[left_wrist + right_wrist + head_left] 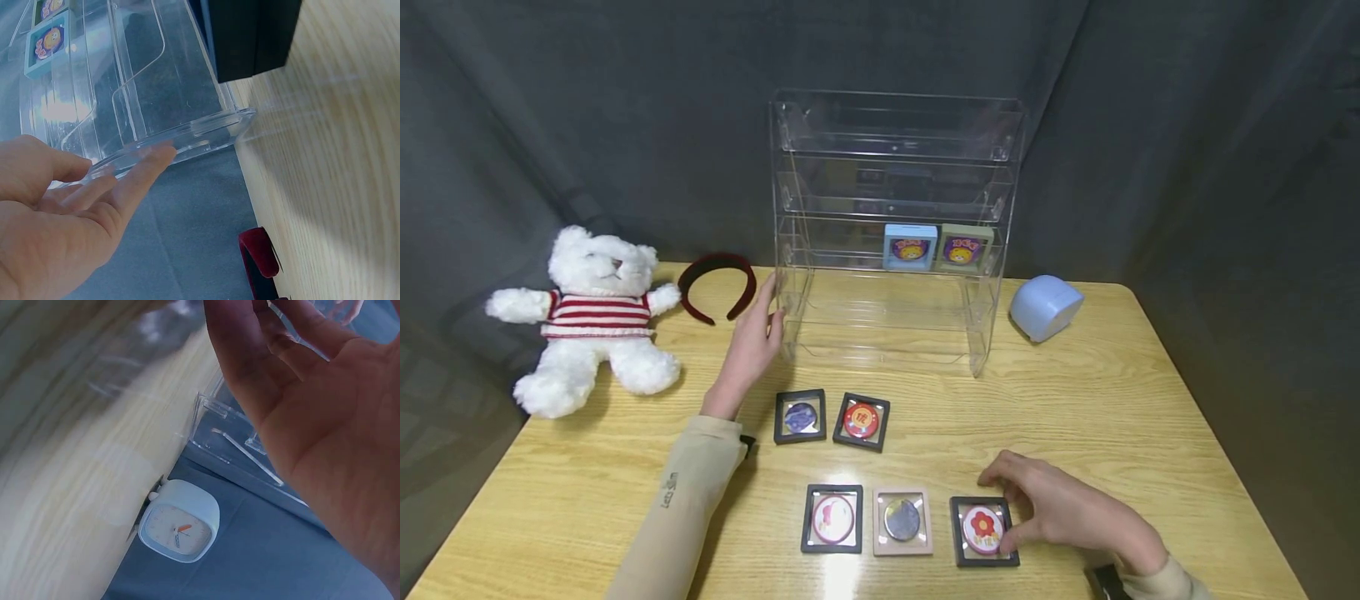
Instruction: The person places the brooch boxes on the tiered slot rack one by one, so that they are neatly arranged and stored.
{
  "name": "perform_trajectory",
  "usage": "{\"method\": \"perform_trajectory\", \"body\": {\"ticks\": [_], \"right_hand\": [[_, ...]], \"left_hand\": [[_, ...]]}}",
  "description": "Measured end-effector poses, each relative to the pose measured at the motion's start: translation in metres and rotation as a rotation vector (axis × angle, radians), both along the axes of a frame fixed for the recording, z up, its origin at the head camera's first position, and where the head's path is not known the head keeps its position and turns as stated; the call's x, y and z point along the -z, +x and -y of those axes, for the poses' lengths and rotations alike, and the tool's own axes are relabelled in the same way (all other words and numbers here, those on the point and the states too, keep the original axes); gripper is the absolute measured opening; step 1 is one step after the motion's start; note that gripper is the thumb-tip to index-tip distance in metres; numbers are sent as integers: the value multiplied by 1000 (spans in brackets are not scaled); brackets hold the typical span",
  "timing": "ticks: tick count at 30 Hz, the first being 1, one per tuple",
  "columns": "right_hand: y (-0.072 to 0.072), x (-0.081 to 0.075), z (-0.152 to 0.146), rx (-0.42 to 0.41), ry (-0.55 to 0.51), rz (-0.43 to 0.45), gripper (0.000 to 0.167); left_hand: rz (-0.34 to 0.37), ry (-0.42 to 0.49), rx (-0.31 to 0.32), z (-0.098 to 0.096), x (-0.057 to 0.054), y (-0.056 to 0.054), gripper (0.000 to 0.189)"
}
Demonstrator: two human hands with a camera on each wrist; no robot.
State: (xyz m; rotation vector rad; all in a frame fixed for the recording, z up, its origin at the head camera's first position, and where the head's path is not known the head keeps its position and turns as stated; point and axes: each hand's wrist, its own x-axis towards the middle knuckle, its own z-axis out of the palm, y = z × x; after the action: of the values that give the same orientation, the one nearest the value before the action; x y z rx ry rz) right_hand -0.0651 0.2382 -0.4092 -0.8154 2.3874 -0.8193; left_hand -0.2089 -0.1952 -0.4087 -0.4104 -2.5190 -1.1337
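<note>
My left hand (751, 337) touches the left side panel of a clear acrylic tiered rack (887, 329), with its index finger stretched along the panel in the left wrist view. A black-framed display case (983, 532) holding a red-flower badge lies flat at front right. Over its right side is my right hand (1052, 504). The thumb lies at the case's right edge and the bent index finger is above its far edge, apart from the thumb. A pink-framed case (902, 522) and another black-framed case (832, 519) lie to its left. In the right wrist view the cases are hidden.
Two more black-framed cases (800, 417) lie before the rack. A blue case (910, 247) and a green case (966, 249) stand on one tier. A white teddy bear (598, 321) and a dark red headband (718, 260) are left; a light-blue alarm clock (179, 520) is right.
</note>
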Motion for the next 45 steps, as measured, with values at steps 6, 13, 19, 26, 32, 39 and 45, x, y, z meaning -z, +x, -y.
{"method": "perform_trajectory", "body": {"ticks": [6,13,19,26,32,39,45], "right_hand": [[4,0,1,-30,-7,-4,71],[5,4,2,-69,-12,-44,73],[7,7,1,-53,-32,-50,65],[11,7,0,-62,-49,-51,65],[12,9,0,-91,-83,-50,65],[14,13,-1,-112,-80,-173,64],[16,11,0,-71,-66,-176,68]], "left_hand": [[5,-1,-3,0,1,-1,61],[6,-17,-7,1,1,0,60],[9,-15,-8,1,1,-1,60],[13,-16,-8,1,2,-1,61],[6,-17,-8,1,1,0,61],[3,-16,-7,0,1,0,61],[-6,-15,-7,0,0,0,61]]}}
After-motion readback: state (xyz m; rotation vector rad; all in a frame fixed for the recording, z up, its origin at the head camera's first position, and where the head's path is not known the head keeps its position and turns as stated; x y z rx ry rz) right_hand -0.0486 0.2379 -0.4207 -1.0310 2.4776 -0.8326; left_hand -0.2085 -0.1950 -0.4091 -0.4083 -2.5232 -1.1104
